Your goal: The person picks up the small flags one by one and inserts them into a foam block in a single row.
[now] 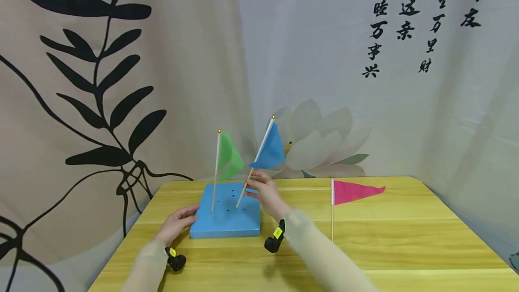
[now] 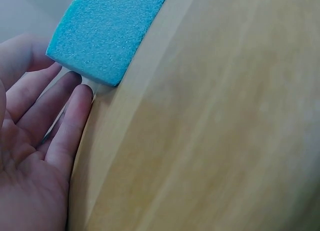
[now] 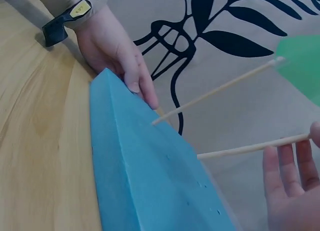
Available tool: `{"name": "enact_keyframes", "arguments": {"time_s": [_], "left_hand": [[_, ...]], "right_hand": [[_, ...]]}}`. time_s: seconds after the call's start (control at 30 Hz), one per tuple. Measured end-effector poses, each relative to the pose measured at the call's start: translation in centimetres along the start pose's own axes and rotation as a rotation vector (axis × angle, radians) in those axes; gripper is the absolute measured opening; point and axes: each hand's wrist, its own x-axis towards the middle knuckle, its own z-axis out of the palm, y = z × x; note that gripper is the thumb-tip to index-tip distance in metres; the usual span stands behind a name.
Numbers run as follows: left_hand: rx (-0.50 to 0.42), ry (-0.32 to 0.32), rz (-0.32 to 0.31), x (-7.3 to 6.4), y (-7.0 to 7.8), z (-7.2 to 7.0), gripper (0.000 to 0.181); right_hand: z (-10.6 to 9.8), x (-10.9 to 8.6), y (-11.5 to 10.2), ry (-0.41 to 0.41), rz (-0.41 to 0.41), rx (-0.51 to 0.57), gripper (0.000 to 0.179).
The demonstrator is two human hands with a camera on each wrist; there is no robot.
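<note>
A blue foam block (image 1: 227,230) with several small holes in its top lies flat on the table. A green flag (image 1: 228,157) stands nearly upright in the block, its stick sunk into the foam. My right hand (image 1: 266,194) pinches the wooden stick of a blue flag (image 1: 270,148), which leans to the right above the block. The stick's lower end is at the block's top; whether it sits in a hole I cannot tell. Fingers extended, my left hand (image 1: 177,224) rests against the block's left side; in the left wrist view its fingertips touch the foam corner (image 2: 107,46).
A pink flag (image 1: 354,192) lies on the wooden table (image 1: 421,233) to the right of the block, its stick pointing toward me. Behind the table hangs a pale curtain (image 1: 194,80) printed with dark leaves and characters. Each wrist wears a small black camera.
</note>
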Motion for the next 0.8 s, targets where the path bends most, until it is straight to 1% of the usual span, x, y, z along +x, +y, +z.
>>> {"name": "enact_keyframes", "arguments": {"time_s": [0.07, 0.3, 0.4, 0.6, 0.73, 0.8], "left_hand": [[0.005, 0.004, 0.004, 0.0, 0.0, -0.1, 0.054], [-0.012, -0.009, 0.019, -0.2, 0.0, -0.1, 0.053], [-0.012, -0.003, 0.019, -0.2, 0.0, 0.0, 0.053], [-0.001, 0.005, 0.023, -0.2, 0.1, 0.0, 0.052], [-0.01, 0.012, 0.012, -0.1, 0.1, 0.1, 0.051], [-0.008, 0.013, 0.011, -0.2, 0.2, 0.1, 0.051]], "right_hand": [[0.7, 0.2, 0.3, 0.008, -0.008, -0.011, 0.025], [2.4, 0.4, 1.3, 0.059, -0.027, -0.031, 0.019], [2.8, 0.5, 1.7, 0.066, -0.026, -0.05, 0.02], [3.1, 0.9, 2.0, 0.078, -0.032, -0.114, 0.018], [3.3, 1.1, 2.2, 0.071, -0.042, -0.152, 0.02], [3.4, 1.3, 2.4, 0.068, -0.043, -0.169, 0.019]]}}
